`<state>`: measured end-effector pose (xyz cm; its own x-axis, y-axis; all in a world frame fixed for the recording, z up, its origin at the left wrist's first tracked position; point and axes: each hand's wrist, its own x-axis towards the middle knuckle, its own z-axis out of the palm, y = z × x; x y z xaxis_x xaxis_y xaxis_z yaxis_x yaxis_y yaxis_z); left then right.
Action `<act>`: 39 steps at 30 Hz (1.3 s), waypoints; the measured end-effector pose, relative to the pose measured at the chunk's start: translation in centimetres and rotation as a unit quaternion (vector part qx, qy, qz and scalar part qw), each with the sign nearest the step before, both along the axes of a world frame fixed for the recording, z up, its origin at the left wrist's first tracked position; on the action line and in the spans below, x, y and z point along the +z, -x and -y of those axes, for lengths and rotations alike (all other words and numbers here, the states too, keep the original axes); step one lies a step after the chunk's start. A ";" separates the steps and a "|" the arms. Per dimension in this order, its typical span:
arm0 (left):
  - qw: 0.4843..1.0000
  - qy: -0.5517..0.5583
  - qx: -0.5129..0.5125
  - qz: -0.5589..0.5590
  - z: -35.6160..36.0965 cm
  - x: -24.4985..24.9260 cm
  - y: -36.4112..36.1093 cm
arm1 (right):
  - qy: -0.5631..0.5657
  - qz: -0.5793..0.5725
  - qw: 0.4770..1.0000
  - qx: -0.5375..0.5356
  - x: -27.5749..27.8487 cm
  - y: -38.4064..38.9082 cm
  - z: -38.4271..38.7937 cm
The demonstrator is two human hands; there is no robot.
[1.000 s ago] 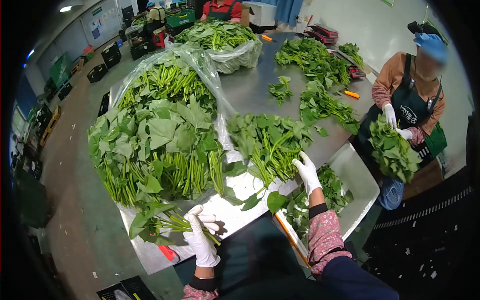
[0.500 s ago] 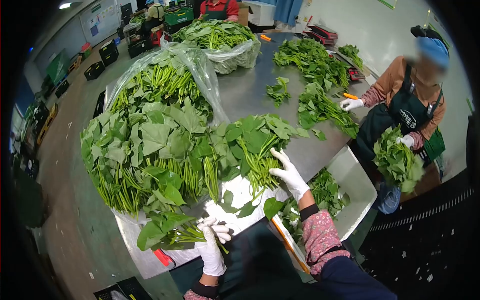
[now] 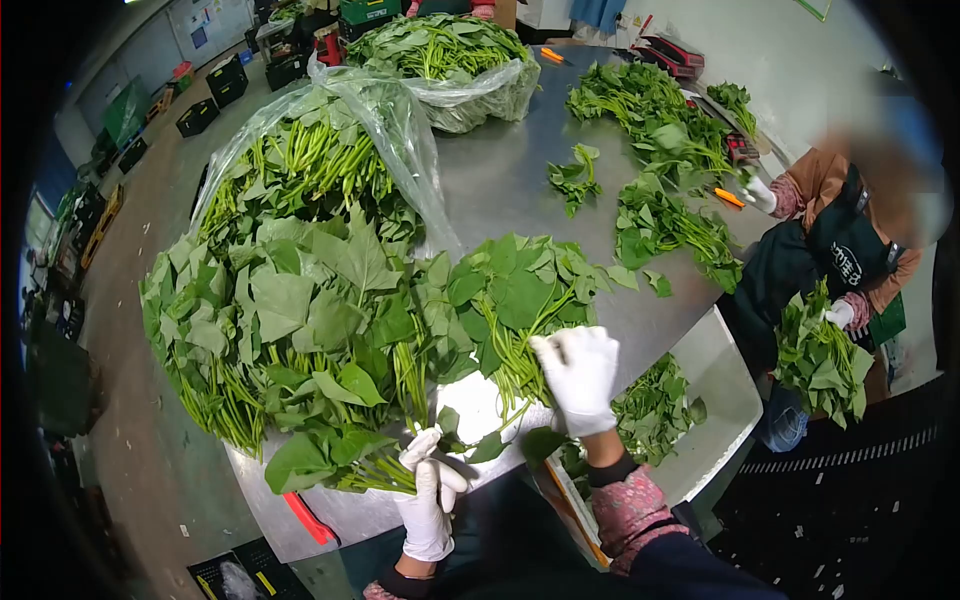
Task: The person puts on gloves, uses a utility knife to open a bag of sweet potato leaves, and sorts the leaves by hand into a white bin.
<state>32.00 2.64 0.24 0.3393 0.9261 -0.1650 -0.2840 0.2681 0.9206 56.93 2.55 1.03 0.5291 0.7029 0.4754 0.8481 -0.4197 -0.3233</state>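
Observation:
My left hand [image 3: 428, 490], in a white glove, grips the stems of a small bunch of leafy greens [image 3: 330, 458] at the table's near edge. My right hand [image 3: 577, 375], also gloved, rests palm-down on the stem ends of a separate heap of greens [image 3: 515, 295] in front of me, fingers spread over it. Left of both hands lies a big pile of greens [image 3: 290, 310] with long stems, spilling out of a clear plastic bag [image 3: 390, 120].
The steel table [image 3: 500, 180] carries more greens at the far side and a second bagged pile [image 3: 450, 55]. A white tub [image 3: 725, 385] with greens sits at my right. A co-worker [image 3: 850, 250] at right holds a bunch and reaches onto the table. Black crates stand on the floor, far left.
My right hand slid left and nearer across the heap, dragging it toward the big pile. My left hand stayed on its bunch. The co-worker reached out to the table.

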 end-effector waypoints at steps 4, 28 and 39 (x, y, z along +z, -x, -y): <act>0.998 0.051 0.007 0.027 -1.0 1.8 -0.9 | 0.105 0.006 0.994 -0.040 -3.3 -0.1 -2.4; 0.997 0.035 0.064 0.019 -1.3 2.3 1.5 | -0.033 -0.149 0.926 0.346 1.3 12.5 3.6; 0.995 0.062 -0.055 0.046 1.9 2.3 5.4 | -0.087 -0.125 0.946 0.287 2.6 17.4 8.4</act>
